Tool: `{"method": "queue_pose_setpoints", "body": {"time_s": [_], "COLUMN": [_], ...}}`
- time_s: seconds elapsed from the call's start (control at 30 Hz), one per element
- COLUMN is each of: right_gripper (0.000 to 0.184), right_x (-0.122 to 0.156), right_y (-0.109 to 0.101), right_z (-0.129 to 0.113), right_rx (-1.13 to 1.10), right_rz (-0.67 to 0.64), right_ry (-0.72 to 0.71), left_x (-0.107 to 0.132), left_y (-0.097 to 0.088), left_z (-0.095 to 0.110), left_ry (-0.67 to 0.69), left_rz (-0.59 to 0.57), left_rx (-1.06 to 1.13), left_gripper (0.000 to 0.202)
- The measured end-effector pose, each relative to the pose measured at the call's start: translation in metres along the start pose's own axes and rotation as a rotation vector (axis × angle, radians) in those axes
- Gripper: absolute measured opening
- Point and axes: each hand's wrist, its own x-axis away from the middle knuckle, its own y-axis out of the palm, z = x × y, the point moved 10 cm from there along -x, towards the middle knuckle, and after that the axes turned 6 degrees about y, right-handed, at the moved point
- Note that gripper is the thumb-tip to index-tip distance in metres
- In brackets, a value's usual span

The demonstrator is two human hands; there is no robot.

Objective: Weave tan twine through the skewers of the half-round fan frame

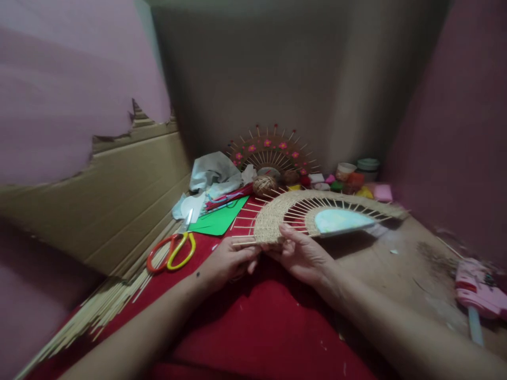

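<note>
Thumb of right hand (303,258) is pressed on woven fan (311,220), centre frame, fingers curled beneath; lower-left edge is met by half-curled left hand (233,258), hold unclear. Band (271,216) is best pinched lightly, spokes (247,210) kept evenly spread.

The left hand (240,258) grips the lower end of a woven fan (271,216); the right hand (303,256) holds it alongside, thumb on the woven band. Thin sticks radiate through the fan. Scissors (183,232) with one orange and one yellow handle lie left, beside green paper (219,217). A flowered fan (268,150) stands behind. A pink glue gun (477,290) lies far right.
</note>
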Motion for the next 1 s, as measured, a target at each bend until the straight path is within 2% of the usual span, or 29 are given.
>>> {"method": "queue_pose_setpoints", "body": {"time_s": [0.1, 0.27, 0.4, 0.5, 0.6, 0.7, 0.8, 0.97, 1.0], "right_gripper": [0.015, 0.006, 0.006, 0.006, 0.002, 0.008, 0.007, 0.006, 0.007], "right_x": [0.001, 0.001, 0.0, -0.001, 0.001, 0.002, 0.002, 0.003, 0.004], "right_y": [0.004, 0.009, 0.011, 0.011, 0.006, 0.002, 0.0, -0.001, -0.001], "right_z": [0.007, 0.005, 0.002, 0.001, -0.003, -0.003, -0.002, -0.002, -0.003], "right_rx": [0.024, 0.063, 0.039, 0.032, 0.021, -0.017, -0.022, -0.025, -0.024], "right_rz": [-0.007, 0.005, -0.035, -0.055, -0.007, 0.046, 0.054, 0.064, 0.068], "right_ry": [0.021, -0.015, -0.021, -0.016, -0.048, -0.058, -0.056, -0.069, -0.072], "left_x": [0.001, 0.003, 0.007, 0.015, 0.027, 0.035, 0.033, 0.02, 0.019], "left_y": [0.003, 0.01, 0.018, 0.028, 0.035, 0.032, 0.014, -0.044, -0.052], "left_z": [-0.002, -0.004, -0.006, -0.007, 0.001, 0.014, 0.023, 0.03, 0.03], "left_ry": [-0.035, -0.089, -0.116, -0.176, -0.198, -0.147, -0.097, -0.025, -0.021], "left_rz": [-0.033, -0.104, -0.204, -0.322, -0.441, -0.49, -0.401, 0.007, 0.059], "left_rx": [-0.032, -0.069, -0.048, -0.048, -0.099, -0.187, -0.224, -0.217, -0.221], "left_gripper": [0.025, 0.024, 0.027, 0.028, 0.029, 0.03, 0.027, 0.024, 0.024]}}
